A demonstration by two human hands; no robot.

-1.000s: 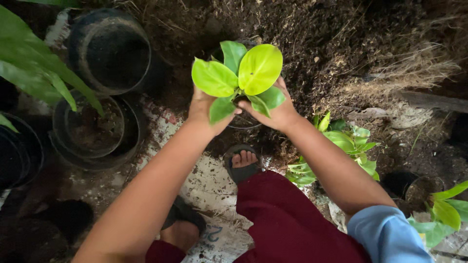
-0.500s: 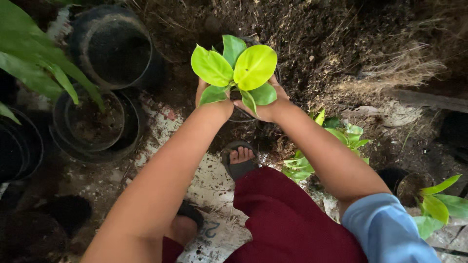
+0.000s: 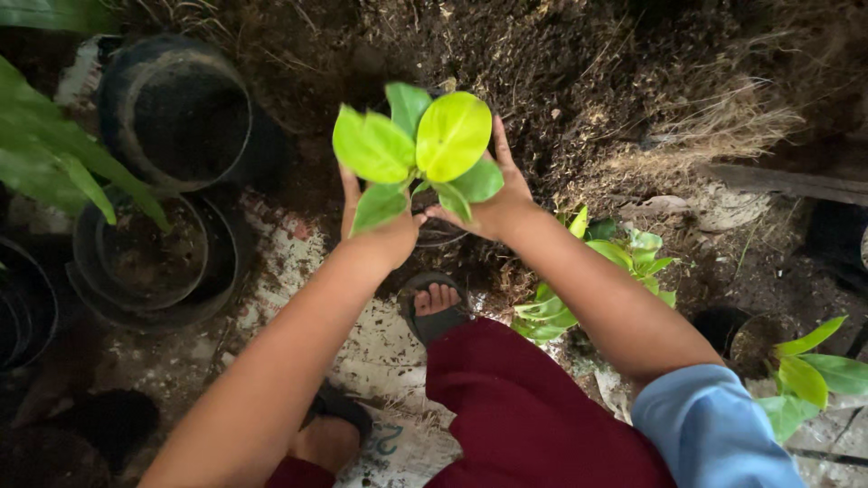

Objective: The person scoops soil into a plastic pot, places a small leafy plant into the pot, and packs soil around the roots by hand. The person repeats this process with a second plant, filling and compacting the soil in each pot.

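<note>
Both hands are cupped round a small dark pot (image 3: 438, 233), left hand (image 3: 384, 237) and right hand (image 3: 488, 206) on either side, fingers pressed to it. Leaves hide nearly all of that pot, so can't see what's inside. Its plant (image 3: 418, 149) has broad, glossy yellow-green leaves. Left of the plant, an empty black pot (image 3: 176, 113); below that, stacked black pots (image 3: 154, 262) holding some soil.

The bright leaves (image 3: 425, 149) hide the small pot (image 3: 440, 233) and most fingers (image 3: 351, 194) around it.
</note>
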